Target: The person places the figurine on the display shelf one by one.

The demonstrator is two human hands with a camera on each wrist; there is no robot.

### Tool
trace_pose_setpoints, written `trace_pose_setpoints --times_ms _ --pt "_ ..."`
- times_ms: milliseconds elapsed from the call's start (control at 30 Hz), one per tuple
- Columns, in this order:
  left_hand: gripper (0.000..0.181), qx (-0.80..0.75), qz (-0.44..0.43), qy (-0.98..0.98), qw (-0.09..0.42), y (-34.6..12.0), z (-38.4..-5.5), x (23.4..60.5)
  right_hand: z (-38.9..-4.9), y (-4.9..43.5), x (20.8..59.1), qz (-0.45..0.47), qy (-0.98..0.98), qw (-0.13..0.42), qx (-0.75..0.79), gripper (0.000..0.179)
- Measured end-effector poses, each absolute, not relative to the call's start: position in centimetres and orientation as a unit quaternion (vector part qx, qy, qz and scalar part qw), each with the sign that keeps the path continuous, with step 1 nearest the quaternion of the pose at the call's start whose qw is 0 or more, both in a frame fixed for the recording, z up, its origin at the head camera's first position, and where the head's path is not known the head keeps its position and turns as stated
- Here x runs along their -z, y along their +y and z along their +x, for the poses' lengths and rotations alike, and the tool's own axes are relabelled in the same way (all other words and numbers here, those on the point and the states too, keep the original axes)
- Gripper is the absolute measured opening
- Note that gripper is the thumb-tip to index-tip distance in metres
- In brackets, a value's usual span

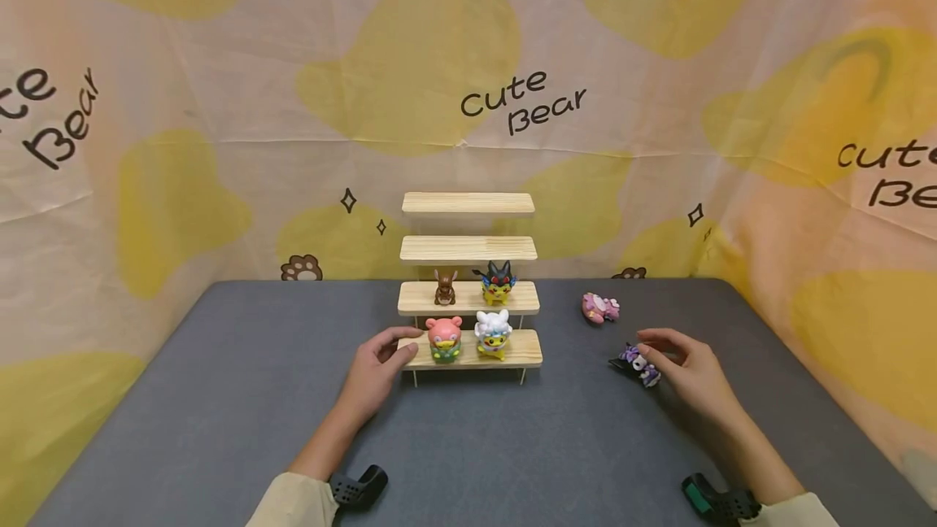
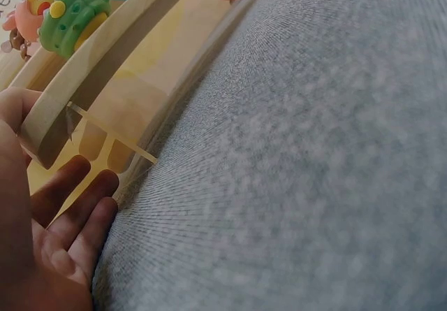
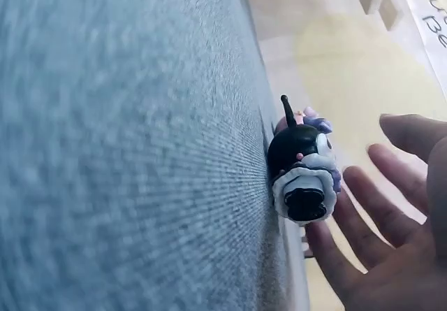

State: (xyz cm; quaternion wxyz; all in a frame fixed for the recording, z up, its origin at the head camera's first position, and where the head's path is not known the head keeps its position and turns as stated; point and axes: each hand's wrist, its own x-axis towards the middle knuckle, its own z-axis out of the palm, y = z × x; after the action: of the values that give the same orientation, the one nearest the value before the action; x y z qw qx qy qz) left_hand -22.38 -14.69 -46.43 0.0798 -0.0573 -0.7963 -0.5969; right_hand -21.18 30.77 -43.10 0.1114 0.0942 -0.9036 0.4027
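Observation:
A tiered wooden display stand [image 1: 468,297] carries several small figurines. My left hand [image 1: 376,368] holds the left end of its lowest shelf [image 2: 43,133], with thumb and index finger at the corner and the other fingers spread below the board. On that shelf stand a pink-hooded figurine [image 1: 444,338] and a white-hooded one [image 1: 494,333]. My right hand [image 1: 695,368] is beside a purple, black and white figurine [image 1: 638,364] lying on the table. In the right wrist view its relaxed fingers [image 3: 363,213] are spread around the figurine [image 3: 304,164], not closed on it.
A brown figurine [image 1: 444,288] and a black-hooded yellow one [image 1: 498,283] stand on the second shelf from the bottom. Another pink figurine [image 1: 600,308] lies on the grey table [image 1: 220,397], right of the stand. A patterned cloth [image 1: 410,63] hangs behind the table.

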Motion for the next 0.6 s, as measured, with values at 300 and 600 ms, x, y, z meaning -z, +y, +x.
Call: trace_pose_setpoints --times_ms 300,600 --pt "0.024 0.601 -0.064 -0.793 0.076 -14.55 -22.57 46.48 -21.31 31.42 43.89 0.086 -0.915 0.036 -0.393 0.042" --pt "0.022 0.595 -0.055 -0.798 0.082 -14.81 -22.51 46.57 -21.64 31.01 43.88 0.082 -0.929 0.001 -0.361 0.049"
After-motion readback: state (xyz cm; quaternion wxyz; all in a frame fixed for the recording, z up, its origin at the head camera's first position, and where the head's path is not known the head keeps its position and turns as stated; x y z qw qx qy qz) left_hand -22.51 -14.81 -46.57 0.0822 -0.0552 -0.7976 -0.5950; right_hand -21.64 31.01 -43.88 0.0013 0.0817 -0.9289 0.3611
